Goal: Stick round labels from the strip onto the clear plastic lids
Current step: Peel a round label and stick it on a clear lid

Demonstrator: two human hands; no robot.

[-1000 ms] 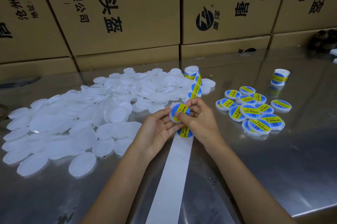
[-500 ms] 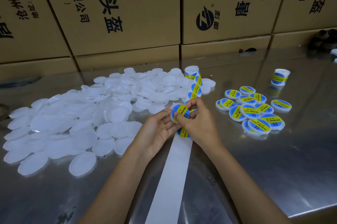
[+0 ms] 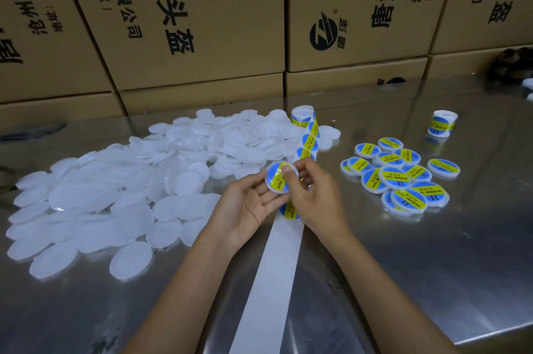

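A clear plastic lid (image 3: pixel 277 179) with a blue and yellow round label on it sits between my hands at the table's middle. My left hand (image 3: pixel 248 206) cradles it from below with its fingertips. My right hand (image 3: pixel 313 193) pinches its right edge, thumb pressing on the label. Below my hands the label strip (image 3: pixel 308 141) runs from its roll (image 3: pixel 302 115) toward me, turning into bare white backing (image 3: pixel 274 278). A big heap of unlabelled clear lids (image 3: pixel 115 189) lies to the left. Labelled lids (image 3: pixel 398 175) are piled to the right.
A second label roll (image 3: pixel 442 123) stands at the back right. Cardboard boxes (image 3: pixel 187 22) form a wall along the far edge of the shiny metal table (image 3: pixel 432 267). The table's front right edge (image 3: pixel 496 335) is near my right forearm.
The lid has tilted to face me more and my right thumb has slid onto the label. Both hands stay in about the same place.
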